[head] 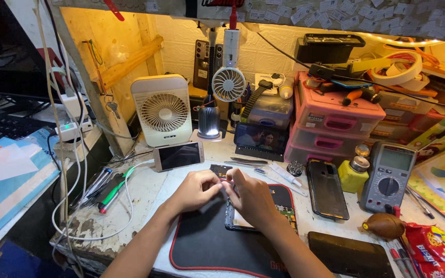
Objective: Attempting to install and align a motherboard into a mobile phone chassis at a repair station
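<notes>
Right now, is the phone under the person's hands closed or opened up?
Opened up: the phone lies on the black mat with its circuit board bared beside the right hand.

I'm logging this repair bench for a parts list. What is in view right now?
Open phone: one, circuit board bared, on the mat under the hands.
Mat: one, black with red edge, front centre.
White fan: one, back left.
Clip fan: one, white, back centre.
White phone: one, on its side, before the white fan.
Drawers: one pink stack, back right.
Multimeter: one, grey, right.
Back cover: one, black, right of the mat.
Bottle: one, yellow, beside the multimeter.
Left hand, right hand: fingertips together over the open phone.
</notes>
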